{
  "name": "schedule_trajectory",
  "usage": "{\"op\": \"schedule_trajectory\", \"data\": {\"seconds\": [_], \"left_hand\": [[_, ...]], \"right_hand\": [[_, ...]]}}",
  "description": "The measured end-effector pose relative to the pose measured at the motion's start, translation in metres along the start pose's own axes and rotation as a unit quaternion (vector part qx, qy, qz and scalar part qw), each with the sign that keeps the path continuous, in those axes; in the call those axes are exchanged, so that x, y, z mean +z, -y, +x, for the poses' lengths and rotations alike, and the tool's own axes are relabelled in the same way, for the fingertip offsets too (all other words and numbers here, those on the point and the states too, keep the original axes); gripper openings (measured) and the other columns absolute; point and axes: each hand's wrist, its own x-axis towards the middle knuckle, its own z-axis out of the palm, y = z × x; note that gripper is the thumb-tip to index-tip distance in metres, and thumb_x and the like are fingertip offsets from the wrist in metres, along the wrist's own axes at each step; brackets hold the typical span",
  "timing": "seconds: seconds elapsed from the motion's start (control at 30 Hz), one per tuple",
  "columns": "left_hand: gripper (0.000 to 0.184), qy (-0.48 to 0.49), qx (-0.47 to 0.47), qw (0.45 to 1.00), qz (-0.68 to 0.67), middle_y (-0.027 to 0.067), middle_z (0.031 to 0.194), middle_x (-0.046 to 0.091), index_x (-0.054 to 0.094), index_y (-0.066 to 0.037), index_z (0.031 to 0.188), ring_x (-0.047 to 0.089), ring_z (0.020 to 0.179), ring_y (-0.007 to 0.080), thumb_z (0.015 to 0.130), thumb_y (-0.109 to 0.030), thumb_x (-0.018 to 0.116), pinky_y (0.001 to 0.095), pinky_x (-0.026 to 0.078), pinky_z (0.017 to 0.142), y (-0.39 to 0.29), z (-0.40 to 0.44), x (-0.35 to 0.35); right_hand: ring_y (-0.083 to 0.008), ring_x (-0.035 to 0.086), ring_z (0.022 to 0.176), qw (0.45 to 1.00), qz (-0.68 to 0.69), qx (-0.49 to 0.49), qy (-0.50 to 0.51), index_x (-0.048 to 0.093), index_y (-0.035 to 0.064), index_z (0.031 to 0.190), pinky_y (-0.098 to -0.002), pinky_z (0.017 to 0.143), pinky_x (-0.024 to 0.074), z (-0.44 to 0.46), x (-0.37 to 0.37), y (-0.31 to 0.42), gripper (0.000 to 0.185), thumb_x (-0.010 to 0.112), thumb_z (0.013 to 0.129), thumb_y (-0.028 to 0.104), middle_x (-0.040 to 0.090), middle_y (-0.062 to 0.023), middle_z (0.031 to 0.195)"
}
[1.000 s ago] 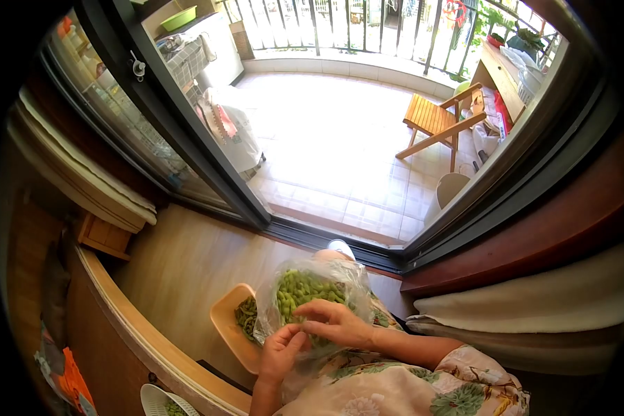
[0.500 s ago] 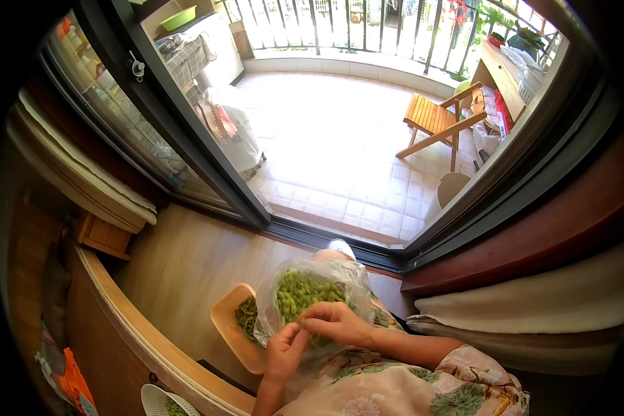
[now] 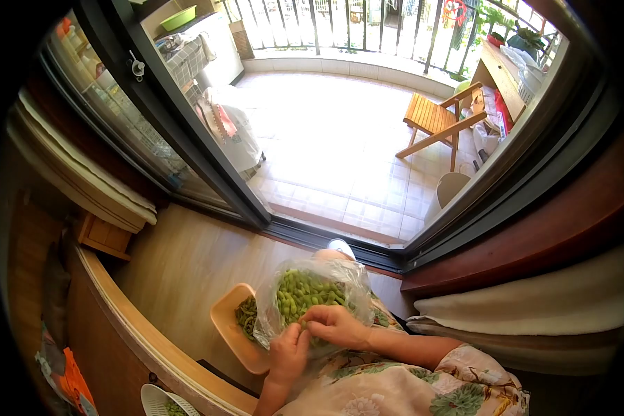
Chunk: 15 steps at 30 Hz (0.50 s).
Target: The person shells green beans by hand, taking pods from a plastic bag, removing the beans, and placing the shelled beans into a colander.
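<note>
Green pods are being held in a clear plastic bag, which is being supported on the person's lap; over the bag's near edge, the left hand and right hand are being brought tip to tip. Fingers are being curled into a close pinch; whether a pod is being grasped between them cannot be told, as the spot is being covered and blurred. By judgement, pods are being worked singly with the fingertips; for the next move, a light pinch and a steady bag mouth are being called for.

Just left of the bag, dull green pieces are being contained by a tan tub, whose rim is being met by the plastic; farther left, reach is being bounded by a curved wooden panel; ahead-left of the bag, wider room is being offered above the wooden floor.
</note>
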Motion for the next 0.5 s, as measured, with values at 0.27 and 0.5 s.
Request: {"op": "schedule_trajectory", "data": {"seconds": [0.27, 0.5], "left_hand": [[0.024, -0.012, 0.017, 0.998, 0.066, 0.0241, 0.068, 0.054, 0.049, -0.002, 0.077, 0.054, 0.067, 0.0455, 0.092, -0.019, 0.056, 0.0492, 0.041, 0.057, 0.0028, -0.0026, 0.0062], [0.024, -0.013, 0.020, 0.998, 0.059, 0.0242, 0.068, 0.053, 0.047, -0.001, 0.077, 0.054, 0.067, 0.0457, 0.093, -0.018, 0.054, 0.0497, 0.040, 0.056, 0.0007, -0.0021, 0.0059]], "right_hand": [[-0.0178, 0.056, 0.071, 0.998, -0.057, -0.018, -0.004, 0.058, -0.0025, 0.095, -0.0321, 0.067, 0.0469, 0.0007, 0.0001, 0.0034, 0.017, 0.053, 0.084, 0.009, 0.059, -0.0125, 0.075], [-0.0189, 0.055, 0.069, 0.997, -0.056, -0.035, -0.028, 0.058, -0.0022, 0.091, -0.0331, 0.065, 0.0465, 0.0025, 0.0043, 0.0000, 0.016, 0.052, 0.081, 0.009, 0.057, -0.0132, 0.072]]}}
